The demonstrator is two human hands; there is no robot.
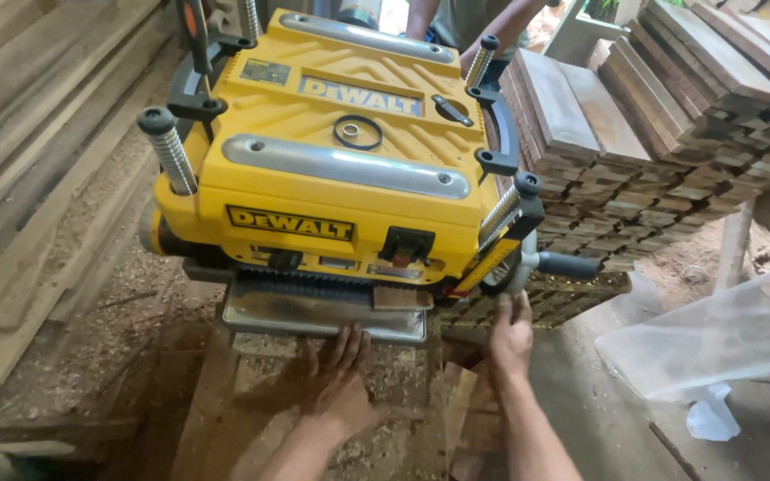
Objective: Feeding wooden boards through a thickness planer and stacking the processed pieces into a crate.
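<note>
Head view: 2 bare hands at the front of a yellow thickness planer.

Planer sits on a rough wooden stand dusted with sawdust; judged heavy, rigid, metal-bodied, best lifted by the 2 silver top handles, not by the crank handle or the thin steel infeed table. Left hand lies flat, fingers spread, fingertips touching the front edge of the infeed table, gripping nothing. Right hand is open too, fingers reaching up just below the crank wheel at the planer's right front corner; contact is blurred, cannot tell. Machine is directly ahead of and above both hands. Outward: stacked planed boards to the right, long planks to the left, a clear plastic bag at lower right, another person's arm behind the planer.
</note>
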